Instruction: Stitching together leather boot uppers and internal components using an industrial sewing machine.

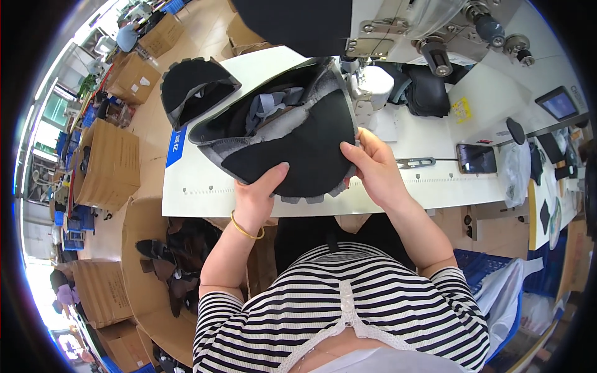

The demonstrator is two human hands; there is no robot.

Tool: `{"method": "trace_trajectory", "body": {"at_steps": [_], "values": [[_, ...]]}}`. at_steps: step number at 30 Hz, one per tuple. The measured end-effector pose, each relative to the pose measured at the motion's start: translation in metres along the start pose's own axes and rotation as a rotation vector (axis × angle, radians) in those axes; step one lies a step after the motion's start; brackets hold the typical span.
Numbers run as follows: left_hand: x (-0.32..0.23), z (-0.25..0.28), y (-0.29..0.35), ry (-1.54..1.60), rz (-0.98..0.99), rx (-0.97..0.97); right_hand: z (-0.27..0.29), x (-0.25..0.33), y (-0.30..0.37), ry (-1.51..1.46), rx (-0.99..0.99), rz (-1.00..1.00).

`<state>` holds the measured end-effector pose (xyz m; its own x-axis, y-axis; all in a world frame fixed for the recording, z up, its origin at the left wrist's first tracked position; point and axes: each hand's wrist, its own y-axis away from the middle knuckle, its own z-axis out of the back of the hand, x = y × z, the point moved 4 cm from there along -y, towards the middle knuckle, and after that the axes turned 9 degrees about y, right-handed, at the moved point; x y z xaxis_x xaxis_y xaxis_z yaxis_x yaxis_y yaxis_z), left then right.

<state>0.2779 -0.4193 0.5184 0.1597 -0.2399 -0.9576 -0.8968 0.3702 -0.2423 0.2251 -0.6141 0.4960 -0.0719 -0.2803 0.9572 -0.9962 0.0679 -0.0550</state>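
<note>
A black, half-round sewn fabric piece (298,140) with grey edging and a notched lower rim is held over the white table. It gapes at the top, where loose grey and dark cloth shows inside. My left hand (256,194) grips its lower left edge, thumb on the black face and fingers hidden beneath. My right hand (374,166) pinches its right edge, thumb in front. A sewing machine's needle area (368,87) stands just beyond the right edge. To the left, a smaller black rounded piece (196,87) with a notched rim overhangs the table edge.
The white table (249,200) has a printed ruler along its front. Thread snips (415,163), a phone (476,158) and folded dark pieces (420,90) lie to the right. An open carton (140,267) of dark pieces stands below left; a blue crate (476,267) sits below right.
</note>
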Motion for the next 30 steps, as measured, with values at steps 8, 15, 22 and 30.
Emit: {"method": "trace_trajectory", "body": {"at_steps": [8, 15, 22, 30], "values": [[-0.012, 0.011, -0.021, -0.16, -0.215, 0.162, 0.008, 0.01, -0.013, 0.046, -0.102, 0.008], [-0.013, -0.001, -0.013, 0.151, 0.165, 0.031, -0.001, 0.025, -0.037, 0.266, -0.3, 0.19], [-0.016, -0.009, 0.001, -0.098, 0.048, 0.091, 0.002, 0.016, -0.036, 0.293, -0.441, 0.234], [-0.015, -0.01, -0.004, 0.074, 0.043, -0.013, -0.001, 0.009, -0.023, 0.025, -0.372, 0.158]]}}
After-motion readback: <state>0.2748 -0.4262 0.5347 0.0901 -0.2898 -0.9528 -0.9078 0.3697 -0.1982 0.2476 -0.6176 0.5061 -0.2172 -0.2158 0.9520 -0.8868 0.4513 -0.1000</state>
